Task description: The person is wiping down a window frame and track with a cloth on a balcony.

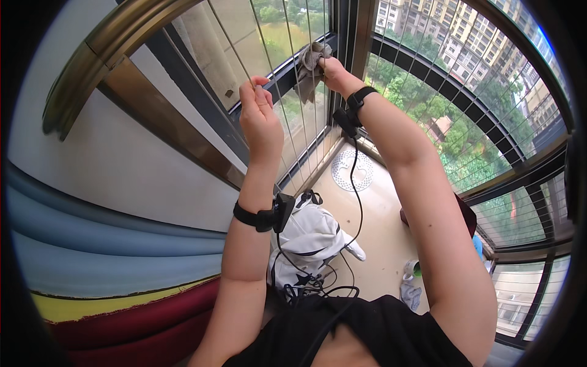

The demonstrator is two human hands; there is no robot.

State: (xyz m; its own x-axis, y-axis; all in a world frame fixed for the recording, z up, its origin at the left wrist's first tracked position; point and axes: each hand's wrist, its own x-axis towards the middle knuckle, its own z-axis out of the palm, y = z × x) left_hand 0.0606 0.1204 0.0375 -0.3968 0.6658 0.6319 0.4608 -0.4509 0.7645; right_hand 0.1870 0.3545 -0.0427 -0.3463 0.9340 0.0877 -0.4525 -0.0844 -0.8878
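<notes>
My left hand point(261, 112) is raised in front of the window, its fingers closed around one thin wire point(232, 43) of the safety wires. Further up and to the right, my right hand point(337, 75) grips a crumpled grey-brown cloth point(309, 64). The cloth lies against the dark window frame rail point(282, 82) near the corner post, and part of it hangs below the rail. My right fingers are partly hidden by the cloth. Both wrists wear black straps with small devices, with a black cable point(360, 211) running down from the right one.
A bronze-coloured handrail point(91, 59) curves at upper left. Blue, yellow and dark red padded panels point(119, 257) line the left. A white bag point(307, 225) and loops of cable lie below. A round white patterned disc point(352, 169) rests on the floor. Wired windows point(440, 105) curve along the right.
</notes>
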